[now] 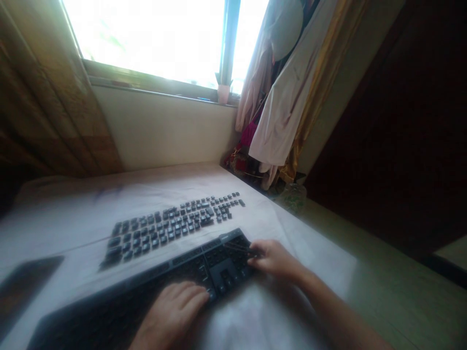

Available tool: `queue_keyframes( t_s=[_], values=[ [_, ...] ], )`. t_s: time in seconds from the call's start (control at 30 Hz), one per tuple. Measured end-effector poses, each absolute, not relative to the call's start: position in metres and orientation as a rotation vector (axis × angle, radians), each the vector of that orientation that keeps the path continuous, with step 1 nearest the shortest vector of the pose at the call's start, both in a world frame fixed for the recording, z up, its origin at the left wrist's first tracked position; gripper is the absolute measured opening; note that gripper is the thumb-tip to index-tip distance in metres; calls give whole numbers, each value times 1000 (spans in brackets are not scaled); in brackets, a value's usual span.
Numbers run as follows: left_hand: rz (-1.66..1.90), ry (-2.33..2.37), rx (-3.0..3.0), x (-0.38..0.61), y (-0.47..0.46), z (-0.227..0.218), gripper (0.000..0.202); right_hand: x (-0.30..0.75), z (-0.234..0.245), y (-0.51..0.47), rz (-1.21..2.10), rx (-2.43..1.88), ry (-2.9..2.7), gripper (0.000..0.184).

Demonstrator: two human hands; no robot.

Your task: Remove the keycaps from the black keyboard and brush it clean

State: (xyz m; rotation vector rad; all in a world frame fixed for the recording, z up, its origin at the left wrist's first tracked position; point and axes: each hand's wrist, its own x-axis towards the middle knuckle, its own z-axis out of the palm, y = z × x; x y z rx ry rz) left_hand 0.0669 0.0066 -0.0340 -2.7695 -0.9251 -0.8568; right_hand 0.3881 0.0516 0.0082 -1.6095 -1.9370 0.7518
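Observation:
A black keyboard [120, 301] lies at a slant across the near part of the table, its main area dark and seemingly without most keycaps. A few caps still show near its right end. My left hand [175, 311] is closed over the keyboard's near edge, fingertips on its top; its thumb is hidden. Over the right end, my right hand [272, 257] pinches thin dark tweezers [239, 249], whose tips point left above the keys. Beyond the keyboard, many loose black keycaps [164, 231] are laid out in rows like a keyboard layout.
A white cloth covers the table [310, 243]. At the left edge lies a dark flat rectangular object [29, 287]. Hanging clothes [280, 102] and a clear plastic bag [295, 197] are past the table's right edge. A small pot [223, 93] stands on the windowsill.

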Motion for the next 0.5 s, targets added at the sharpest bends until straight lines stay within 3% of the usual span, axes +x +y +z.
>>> queue_keyframes(
  t_s=[0.3, 0.5],
  values=[
    [-949, -944, -2740, 65, 5, -44, 26, 397, -4, 154, 621, -1774, -1786, 32],
    [-1232, -866, -2536, 77, 14, -66, 36, 398, -18, 164, 660, -1868, -1853, 31]
  ],
)
